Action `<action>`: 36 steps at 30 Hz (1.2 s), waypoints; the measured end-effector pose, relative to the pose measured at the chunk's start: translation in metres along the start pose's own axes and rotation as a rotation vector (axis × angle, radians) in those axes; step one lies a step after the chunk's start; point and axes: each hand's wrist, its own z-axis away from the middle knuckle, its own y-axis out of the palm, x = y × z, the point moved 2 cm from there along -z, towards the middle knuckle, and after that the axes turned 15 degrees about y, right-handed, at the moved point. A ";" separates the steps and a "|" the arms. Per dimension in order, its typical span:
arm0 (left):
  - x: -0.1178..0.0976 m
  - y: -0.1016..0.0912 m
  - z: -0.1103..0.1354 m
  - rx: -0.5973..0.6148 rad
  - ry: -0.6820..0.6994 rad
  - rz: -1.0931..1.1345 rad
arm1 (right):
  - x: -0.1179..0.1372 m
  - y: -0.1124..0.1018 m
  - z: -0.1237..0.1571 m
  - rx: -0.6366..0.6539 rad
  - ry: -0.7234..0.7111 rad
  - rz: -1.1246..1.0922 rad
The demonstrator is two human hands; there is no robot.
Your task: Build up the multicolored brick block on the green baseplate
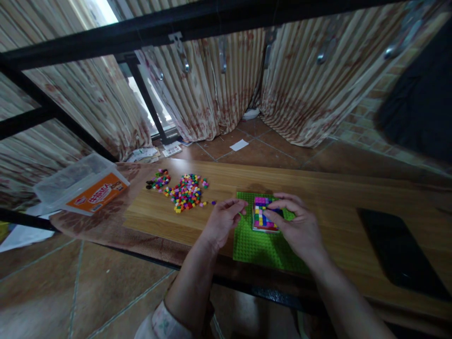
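Observation:
A green studded baseplate (249,247) lies on the wooden board, carrying a low block of small building bricks (260,217) in pink, blue, white and yellow. Over the right part of that block is my right hand (300,223), its thumb and fingertips closed together at the top bricks. Whatever they pinch is too small to make out. My left hand (224,219) hovers at the baseplate's left edge, thumb and fingers pinched. A speck of green shows at its fingertips, but I cannot tell if it is a brick or the plate behind.
Loose coloured bricks (187,190) lie in a heap to the left, with a smaller pile (160,180) beyond. A clear plastic box (84,186) with an orange label stands at the far left. A dark flat slab (399,249) lies on the wooden board (339,207) at right.

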 end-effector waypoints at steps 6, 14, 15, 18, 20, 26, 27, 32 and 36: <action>-0.002 0.004 0.002 0.002 -0.026 -0.005 | -0.007 0.006 0.000 0.052 0.158 -0.130; -0.002 0.005 0.002 -0.005 -0.029 -0.009 | -0.012 0.011 0.002 0.101 0.271 -0.244; -0.002 0.006 0.002 -0.002 -0.024 -0.008 | -0.012 0.011 0.001 0.098 0.271 -0.247; -0.003 0.005 0.002 0.003 -0.013 -0.009 | -0.014 0.010 0.000 0.102 0.274 -0.269; -0.004 0.004 0.002 -0.004 -0.007 -0.011 | -0.013 0.009 -0.001 0.101 0.274 -0.308; -0.003 0.000 0.001 -0.024 -0.016 0.053 | -0.007 -0.004 -0.004 -0.092 0.253 -0.471; -0.003 -0.001 0.002 -0.029 -0.024 0.074 | -0.006 -0.005 -0.003 -0.113 0.241 -0.456; -0.006 0.000 0.003 -0.025 -0.040 0.156 | 0.001 -0.006 0.004 -0.116 0.009 -0.194; -0.009 0.003 0.005 0.063 -0.022 0.160 | 0.012 -0.001 0.015 -0.074 -0.230 0.019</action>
